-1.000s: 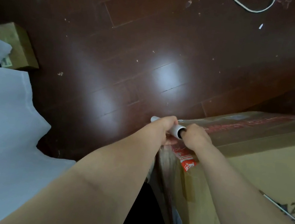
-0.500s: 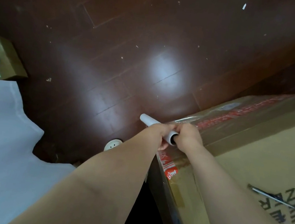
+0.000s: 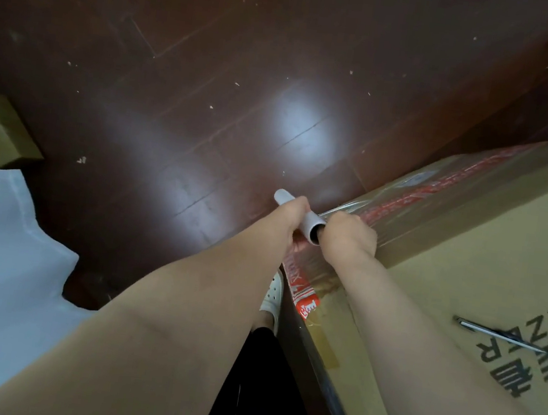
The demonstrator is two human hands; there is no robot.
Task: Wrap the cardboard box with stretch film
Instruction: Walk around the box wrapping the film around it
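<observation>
Film roll is held at the corner of the cardboard box, gripped by both hands. Left hand is curled round the tube's far part; right hand is closed at its near open end. Tube axis is tilted, near-right to far-left, projecting past the corner over the floor. Box lies to the right of both hands, and the right hand is nearer, just above the top edge. Stretch film is drawn taut from the roll along the far side face. Judged next: roll swung round the corner onto the near-left face, under tension.
</observation>
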